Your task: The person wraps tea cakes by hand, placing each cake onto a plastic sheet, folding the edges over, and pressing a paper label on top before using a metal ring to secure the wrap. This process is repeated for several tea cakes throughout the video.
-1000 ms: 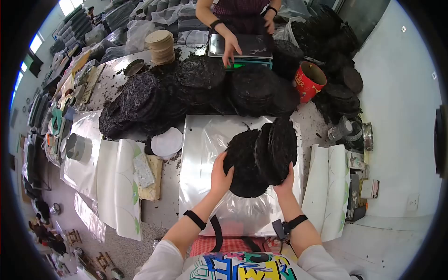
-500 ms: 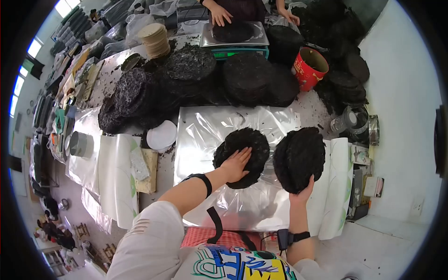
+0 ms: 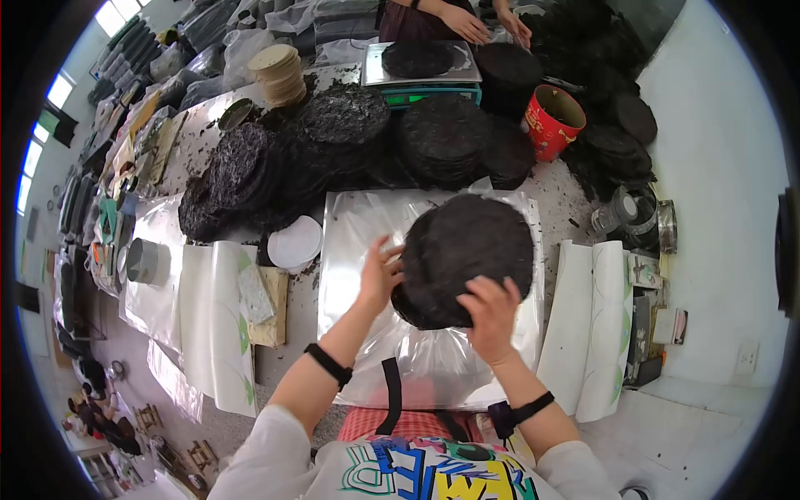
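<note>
Two round black cakes of what looks like dried seaweed overlap over the clear plastic film (image 3: 358, 350) in front of me. The upper seaweed cake (image 3: 479, 250) covers most of the lower seaweed cake (image 3: 410, 300), whose left and near edges show. My left hand (image 3: 382, 275) is at the left rim of the pair, fingers apart and curved, fingertips at the edge. On the near right part of the upper cake rests my right hand (image 3: 489, 317), its fingers spread and somewhat blurred.
Behind the film stand stacks of seaweed cakes (image 3: 442, 137), a scale (image 3: 421, 62) and a red bucket (image 3: 553, 121). Across the table are a co-worker's hands (image 3: 492, 25). A white disc (image 3: 295, 242) lies left, and rolled sheeting (image 3: 612, 325) lies right.
The right-hand seaweed cake has moved left onto the other one. My left hand has gone from lying on the left cake to its left rim; my right hand has moved left with its cake.
</note>
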`<state>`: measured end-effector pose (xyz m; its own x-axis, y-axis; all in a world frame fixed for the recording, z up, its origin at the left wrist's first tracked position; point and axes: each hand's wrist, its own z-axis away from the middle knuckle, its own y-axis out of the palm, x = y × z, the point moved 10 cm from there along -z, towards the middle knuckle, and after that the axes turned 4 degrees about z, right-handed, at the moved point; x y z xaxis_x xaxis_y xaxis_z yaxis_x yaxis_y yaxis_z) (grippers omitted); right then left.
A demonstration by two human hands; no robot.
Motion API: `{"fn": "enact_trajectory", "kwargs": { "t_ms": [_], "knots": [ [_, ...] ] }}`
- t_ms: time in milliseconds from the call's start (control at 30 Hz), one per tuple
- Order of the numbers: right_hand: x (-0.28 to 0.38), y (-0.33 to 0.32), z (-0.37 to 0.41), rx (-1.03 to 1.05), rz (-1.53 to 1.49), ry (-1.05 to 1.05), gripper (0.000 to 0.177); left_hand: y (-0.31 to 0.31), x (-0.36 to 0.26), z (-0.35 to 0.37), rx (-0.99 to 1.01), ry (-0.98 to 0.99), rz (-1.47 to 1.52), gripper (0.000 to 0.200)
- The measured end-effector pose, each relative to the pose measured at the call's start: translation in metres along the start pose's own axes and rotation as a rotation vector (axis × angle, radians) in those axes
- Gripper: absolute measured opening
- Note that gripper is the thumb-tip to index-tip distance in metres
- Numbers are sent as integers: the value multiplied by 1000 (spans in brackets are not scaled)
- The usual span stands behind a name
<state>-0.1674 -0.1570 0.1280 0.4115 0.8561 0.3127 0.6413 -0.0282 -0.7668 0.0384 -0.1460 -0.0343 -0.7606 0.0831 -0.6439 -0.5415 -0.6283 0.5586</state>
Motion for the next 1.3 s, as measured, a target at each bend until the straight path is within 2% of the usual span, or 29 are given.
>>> {"fn": "enact_trajectory", "kwargs": {
  "t_ms": [33, 100, 133, 167, 233, 267, 300, 367, 400, 433, 500, 533, 567, 633, 667, 700, 767, 800, 867, 900, 967, 1000, 1033, 1100, 1200, 1300],
  "knots": [
    [8, 31, 15, 83, -1, -62, 39, -4, -17, 16, -111, 7, 104, 52],
    [31, 90, 37, 428, -169, -153, 47, 1, -33, 18, -4, 458, -830, 60],
    [44, 85, 33, 510, -293, -180, 49, -3, -33, 16, -23, 536, -1024, 67],
    [40, 87, 28, 508, -290, -190, 49, -11, -31, 11, -26, 545, -1020, 67],
    [-37, 55, 15, 93, -432, 349, 56, -24, -18, 4, 6, 467, -869, 67],
    [-71, 58, 18, 63, -231, 463, 72, -26, -13, 3, 62, 476, -762, 62],
    [-86, 87, 25, 184, -402, 596, 80, -28, -4, 10, 52, 457, -752, 62],
    [-62, 102, 27, 345, -102, 339, 84, -28, -5, 1, -25, 372, -695, 61],
    [-65, 109, 34, 404, -105, 353, 85, -24, -9, 7, -56, 405, -829, 62],
    [-67, 104, 30, 402, -105, 352, 85, -26, -2, 9, -56, 407, -829, 62],
    [-67, 103, 21, 599, 176, 274, 83, -22, -5, 8, -44, 553, -951, 64],
    [-52, 88, -11, 505, 184, 204, 82, -20, -5, 8, -11, 544, -934, 66],
    [-33, 89, -35, 455, 37, 80, 81, -17, -7, 7, 2, 546, -944, 66],
    [-14, 133, -32, 586, -16, -130, 80, 4, -21, 25, 40, 786, -1147, 71],
    [-17, 150, -17, 628, 48, -137, 78, 15, -21, 31, 73, 839, -1343, 76],
    [-21, 158, -12, 652, 24, -118, 80, 27, -4, 26, 298, 780, -1693, 80],
    [-30, 173, 2, 732, 60, -145, 83, 66, 7, 41, 762, 863, -1809, 89],
    [-26, 176, 12, 761, 37, -124, 83, 64, 12, 34, 778, 817, -1799, 89],
    [-32, 188, 7, 832, 28, -102, 86, 76, 36, 28, 1162, 783, -1714, 97],
    [-36, 195, 12, 850, 14, -105, 86, 76, 42, 20, 1153, 762, -1705, 97],
    [-41, 211, 27, 894, 72, -129, 86, 76, 61, 13, 1270, 725, -1679, 101],
    [-46, 229, 43, 1240, 167, -100, 84, 79, 76, 6, 1323, 711, -1614, 103],
    [-50, 239, 44, 1243, 164, -91, 84, 75, 82, -1, 1333, 705, -1610, 103],
    [-65, 273, 74, 1310, 41, 71, 83, 64, 99, -8, 1361, 682, -1648, 105],
    [-65, 305, 127, 1411, -172, 321, 83, 56, 111, -13, 1298, 738, -1641, 102],
    [-68, 302, 122, 1318, -118, 247, 82, 58, 115, -15, 1276, 786, -1734, 100]
  ]
}}
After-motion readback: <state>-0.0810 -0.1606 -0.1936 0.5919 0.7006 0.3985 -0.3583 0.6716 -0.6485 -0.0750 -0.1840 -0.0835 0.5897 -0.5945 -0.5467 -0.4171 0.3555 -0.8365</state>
